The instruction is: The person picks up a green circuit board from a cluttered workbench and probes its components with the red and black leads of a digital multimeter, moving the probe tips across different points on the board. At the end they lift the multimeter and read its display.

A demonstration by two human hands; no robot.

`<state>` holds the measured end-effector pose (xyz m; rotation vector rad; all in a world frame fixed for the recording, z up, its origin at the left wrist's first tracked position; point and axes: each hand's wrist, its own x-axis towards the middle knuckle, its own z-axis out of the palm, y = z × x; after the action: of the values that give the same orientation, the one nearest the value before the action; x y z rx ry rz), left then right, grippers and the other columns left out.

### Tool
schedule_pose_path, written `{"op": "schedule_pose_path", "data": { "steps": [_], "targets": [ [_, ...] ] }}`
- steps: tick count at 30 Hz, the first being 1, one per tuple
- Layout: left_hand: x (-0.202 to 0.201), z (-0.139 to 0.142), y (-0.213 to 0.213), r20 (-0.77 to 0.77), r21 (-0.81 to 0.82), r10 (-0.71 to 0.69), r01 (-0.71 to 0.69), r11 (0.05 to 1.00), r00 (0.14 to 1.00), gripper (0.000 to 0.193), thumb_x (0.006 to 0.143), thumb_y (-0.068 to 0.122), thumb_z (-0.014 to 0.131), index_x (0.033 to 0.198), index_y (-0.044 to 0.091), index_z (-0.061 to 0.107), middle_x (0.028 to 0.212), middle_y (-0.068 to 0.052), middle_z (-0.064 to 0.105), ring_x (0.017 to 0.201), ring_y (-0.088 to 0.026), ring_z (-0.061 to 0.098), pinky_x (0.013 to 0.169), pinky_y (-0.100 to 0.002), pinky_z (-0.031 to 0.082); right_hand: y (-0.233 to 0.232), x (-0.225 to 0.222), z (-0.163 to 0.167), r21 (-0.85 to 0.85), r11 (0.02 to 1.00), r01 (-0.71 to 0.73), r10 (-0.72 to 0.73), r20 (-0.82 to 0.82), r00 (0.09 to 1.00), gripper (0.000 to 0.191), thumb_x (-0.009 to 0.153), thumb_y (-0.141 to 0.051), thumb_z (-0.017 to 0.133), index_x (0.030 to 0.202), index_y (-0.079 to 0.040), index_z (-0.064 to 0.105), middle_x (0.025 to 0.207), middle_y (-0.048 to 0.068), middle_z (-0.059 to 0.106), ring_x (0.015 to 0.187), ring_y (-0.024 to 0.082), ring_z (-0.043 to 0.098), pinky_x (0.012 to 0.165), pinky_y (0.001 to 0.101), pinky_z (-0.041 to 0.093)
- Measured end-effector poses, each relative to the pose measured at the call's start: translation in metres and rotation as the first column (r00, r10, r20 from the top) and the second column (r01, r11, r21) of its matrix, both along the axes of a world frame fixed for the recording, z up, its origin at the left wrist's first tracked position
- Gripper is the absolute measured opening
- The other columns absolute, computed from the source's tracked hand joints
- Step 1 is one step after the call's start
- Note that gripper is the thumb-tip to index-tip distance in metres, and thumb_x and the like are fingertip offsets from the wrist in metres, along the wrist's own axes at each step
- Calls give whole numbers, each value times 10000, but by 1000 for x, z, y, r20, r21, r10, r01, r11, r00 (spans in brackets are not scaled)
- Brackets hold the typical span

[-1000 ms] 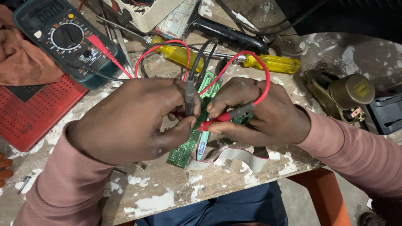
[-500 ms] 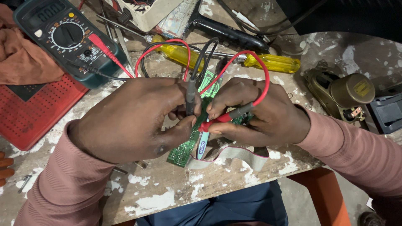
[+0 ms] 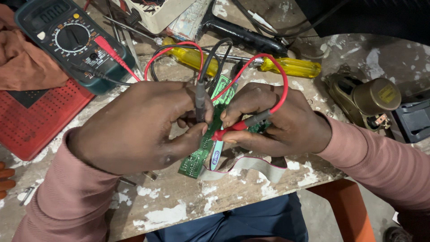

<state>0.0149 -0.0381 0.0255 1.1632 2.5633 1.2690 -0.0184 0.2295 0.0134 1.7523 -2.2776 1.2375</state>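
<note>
Nothing has shifted: left hand point(image 3: 134, 127) still pinched on the black probe point(image 3: 199, 99), right hand point(image 3: 277, 118) on the red probe point(image 3: 237, 127), both tips on the green circuit board point(image 3: 201, 154) lying on the worktop point(image 3: 179, 204). I'd keep wrists braced, tips steady and apart, then glance at the multimeter point(image 3: 67, 40).
</note>
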Motion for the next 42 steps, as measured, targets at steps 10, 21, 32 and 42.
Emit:
{"op": "schedule_pose_path", "data": {
  "steps": [10,21,32,42],
  "targets": [
    [0,-1,0,-2,20,-23,23,1000,1000,236,842,144,701,1051,57,637,872,-115,685,777,-297,714,668,-397,540,0,0,0,-7,1000,-5,5,0,1000,360,939,-134,847,1181,-63,589,1001,47,726,912,185,752,785,307,586],
    [0,-1,2,-13,8,-24,24,1000,1000,229,847,148,698,1051,64,640,872,-116,683,788,-308,710,670,-407,534,0,2,3,12,1000,4,-4,9,1000,357,942,-145,846,1182,-72,592,1023,50,720,934,190,749,785,314,583],
    [1,1,2,1,10,4,-4,1000,1000,192,865,155,694,1031,72,645,840,-97,679,726,-282,705,631,-386,537,0,2,1,7,1000,5,-5,4,1000,374,942,-147,852,1190,-79,579,1035,45,711,936,184,743,792,310,580],
    [1,1,3,25,-5,5,-5,1000,1000,187,846,141,703,1010,70,646,818,-98,665,697,-276,695,605,-380,526,-1,4,2,6,1000,7,-7,1,1000,374,946,-145,847,1195,-79,575,1028,46,711,931,177,740,786,303,578]
  ]
}}
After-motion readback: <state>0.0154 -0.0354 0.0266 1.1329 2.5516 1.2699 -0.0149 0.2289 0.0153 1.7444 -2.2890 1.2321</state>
